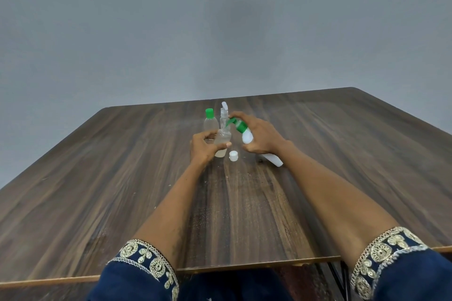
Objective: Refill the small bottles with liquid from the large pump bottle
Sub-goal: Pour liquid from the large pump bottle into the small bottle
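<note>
Right now the pump bottle is tilted over hard, its base resting on or just above the table at the near right and its green pump head leaning toward the open neck of a clear small bottle. The right hand wraps the white body, thumb under it and fingers curled over the top, with a fingertip up by the pump head. The left hand holds the clear bottle upright on the table, thumb across its front and fingers round the back. Pale liquid sits in its lower part; how full it is I cannot tell. Its white cap lies on the table just in front, between the two hands.

Behind stand two more: a clear bottle with a green cap, closed, and a spray bottle partly hidden by the one in hand.

By my reading this is the filling step for the first small bottle. The next move calls for the spout to sit right over the narrow neck before the pump is pressed, with the left hand steadying the bottle against the push. Blue embroidered sleeves frame the near edge.
</note>
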`<state>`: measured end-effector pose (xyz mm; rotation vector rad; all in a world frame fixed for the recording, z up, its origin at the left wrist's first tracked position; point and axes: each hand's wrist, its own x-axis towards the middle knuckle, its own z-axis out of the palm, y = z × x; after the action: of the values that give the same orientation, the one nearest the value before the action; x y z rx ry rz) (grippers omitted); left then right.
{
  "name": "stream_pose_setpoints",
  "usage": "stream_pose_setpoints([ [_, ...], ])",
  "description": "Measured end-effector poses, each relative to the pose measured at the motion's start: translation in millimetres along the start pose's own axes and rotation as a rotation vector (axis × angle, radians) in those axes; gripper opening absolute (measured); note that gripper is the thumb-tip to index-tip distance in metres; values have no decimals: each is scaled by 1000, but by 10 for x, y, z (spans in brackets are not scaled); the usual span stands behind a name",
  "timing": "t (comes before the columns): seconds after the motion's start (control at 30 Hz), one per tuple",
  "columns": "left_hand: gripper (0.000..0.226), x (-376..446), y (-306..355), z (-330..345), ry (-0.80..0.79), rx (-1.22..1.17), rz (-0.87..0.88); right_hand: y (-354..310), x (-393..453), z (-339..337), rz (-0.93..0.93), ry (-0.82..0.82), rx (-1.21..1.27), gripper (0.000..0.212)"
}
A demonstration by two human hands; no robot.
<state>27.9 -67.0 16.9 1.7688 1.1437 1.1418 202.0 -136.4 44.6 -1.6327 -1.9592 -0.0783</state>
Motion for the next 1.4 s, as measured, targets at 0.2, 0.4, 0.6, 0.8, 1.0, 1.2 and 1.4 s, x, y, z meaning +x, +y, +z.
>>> stream_pose_setpoints([
  [0.2,56,-6,26,24,-22,11,-4,6,16,21,14,5,1,74],
  [0.4,56,61,48,-15,-20,39,1,25,14,9,9,-1,-10,80],
  [0.6,56,55,22,-5,-45,58,-12,0,10,13,46,-8,-13,73],
  [0.8,56,48,27,-17,-32,22,-18,23,4,14,26,-30,-40,82],
  [1.0,55,43,16,-2,-53,35,-24,-11,2,7,38,-1,-20,72],
  [1.2,56,28,1,0,-46,35,-17,34,22,28,11,-24,-53,79],
  [1.4,56,34,23,6,-61,52,-21,27,12,19,36,-4,-36,71],
])
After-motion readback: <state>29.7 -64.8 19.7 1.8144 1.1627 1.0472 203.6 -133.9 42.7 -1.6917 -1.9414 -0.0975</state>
